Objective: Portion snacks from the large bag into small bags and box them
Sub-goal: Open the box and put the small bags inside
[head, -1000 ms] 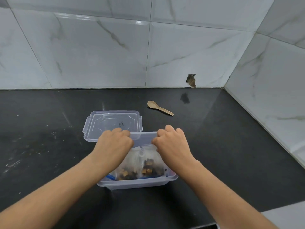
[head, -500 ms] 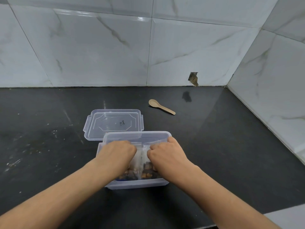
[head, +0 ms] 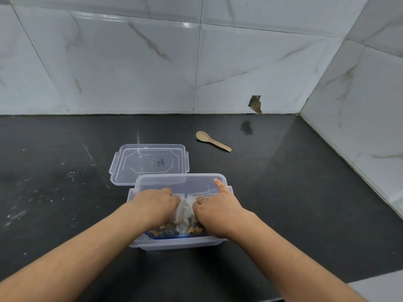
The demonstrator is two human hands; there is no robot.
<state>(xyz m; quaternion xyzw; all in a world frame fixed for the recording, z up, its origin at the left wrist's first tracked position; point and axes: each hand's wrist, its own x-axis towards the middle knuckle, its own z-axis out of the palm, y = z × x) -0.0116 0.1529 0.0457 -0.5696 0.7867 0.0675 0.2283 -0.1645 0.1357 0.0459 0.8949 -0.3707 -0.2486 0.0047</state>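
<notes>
Head view, only one we have: clear plastic box (head: 178, 241) sits on black counter (head: 294, 203), near front edge. Both hands are down inside it. Left hand (head: 152, 207) curled, fingers bent under, pressing on small bags (head: 185, 212) of snacks; whether it pinches a bag top or just pushes, we can't tell, fingertips hidden. Right hand (head: 218, 211) mostly curled onto same bags, index finger stuck out straight along far right wall of box. Bags lie w/ dark and tan pieces showing thru film at near side, blue strip beneath them. We count at least two bags, maybe more underneath, unclear. Lid (head: 150, 163) lies flat just behind box, touching or slightly under its far rim, some scribble on it. Wooden spoon (head: 212, 141) rests well apart, back right, near tiled wall (head: 196, 66). No large bag in view. Our read: portioning looks finished, bags are in box, being tamped flat. Left to do: hands out, lid on, snap shut.
</notes>
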